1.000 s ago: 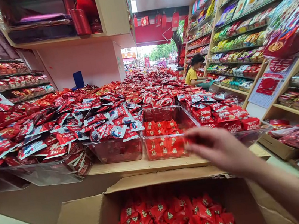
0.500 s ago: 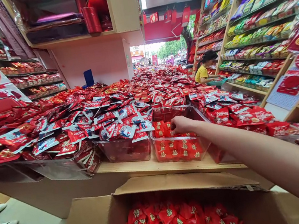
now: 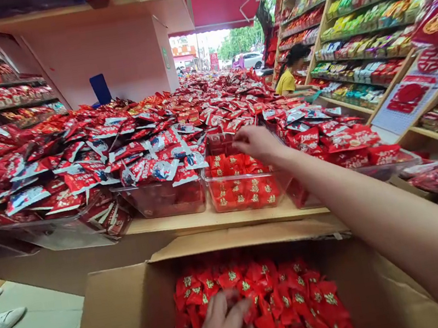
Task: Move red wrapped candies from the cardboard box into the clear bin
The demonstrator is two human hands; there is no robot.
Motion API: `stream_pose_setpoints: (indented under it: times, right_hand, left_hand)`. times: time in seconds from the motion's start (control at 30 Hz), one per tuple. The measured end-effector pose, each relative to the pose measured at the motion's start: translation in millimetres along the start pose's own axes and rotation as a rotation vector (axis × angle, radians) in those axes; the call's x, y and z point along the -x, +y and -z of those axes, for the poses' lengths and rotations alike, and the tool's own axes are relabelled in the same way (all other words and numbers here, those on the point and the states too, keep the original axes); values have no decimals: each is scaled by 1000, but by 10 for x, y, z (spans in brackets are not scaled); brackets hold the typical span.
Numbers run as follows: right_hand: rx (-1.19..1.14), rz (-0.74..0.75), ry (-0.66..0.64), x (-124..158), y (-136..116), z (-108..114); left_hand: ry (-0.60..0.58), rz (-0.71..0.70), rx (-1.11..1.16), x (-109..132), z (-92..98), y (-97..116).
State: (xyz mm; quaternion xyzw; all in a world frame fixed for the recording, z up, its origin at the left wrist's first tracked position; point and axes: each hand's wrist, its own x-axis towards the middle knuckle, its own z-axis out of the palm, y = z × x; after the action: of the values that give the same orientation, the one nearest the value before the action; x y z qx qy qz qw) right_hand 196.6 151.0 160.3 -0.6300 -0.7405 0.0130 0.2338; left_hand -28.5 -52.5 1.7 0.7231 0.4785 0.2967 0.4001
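Note:
Red packets with gold characters fill an open cardboard box at the bottom. My left hand is low over these packets, its fingers curled and blurred; whether it grips one cannot be told. My right hand hovers above a clear plastic bin on the wooden shelf, fingers bent inward and their tips partly hidden. Inside that bin, similar red packets lie in rows beneath my right hand.
Heaps of red and white packets in clear bins flank the bin. Stocked shelves rise at right, where a person in yellow sits. Another person's shoes stand at left.
My left hand has come into view over the cardboard box. My right hand has lifted off the packets in the bin. The view has tilted down a little.

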Motion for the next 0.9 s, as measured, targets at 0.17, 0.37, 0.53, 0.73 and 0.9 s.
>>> stream_pose_setpoints:
  times: [0.17,0.37,0.53,0.73,0.9]
  right_hand:
    - [-340,283,319,1288,-394,239]
    - [-230,-57,-311,2479,-354,-639]
    - [-250,-242,-181,2464,-348,-1065]
    - [-252,-234,-162,2491,-373,-1111]
    - [-326,-254,-186,2452,-348,-1103]
  left_hand:
    - [-48,-215,-356,-175,57,-73]
    - [-35,-299,-483,-504,-37,40]
    - [-67,-280,-487,-655,-184,81]
    - [-12,-238,-439,-507,-91,18]
    - [-62,-202,-608,-341,-140,109]
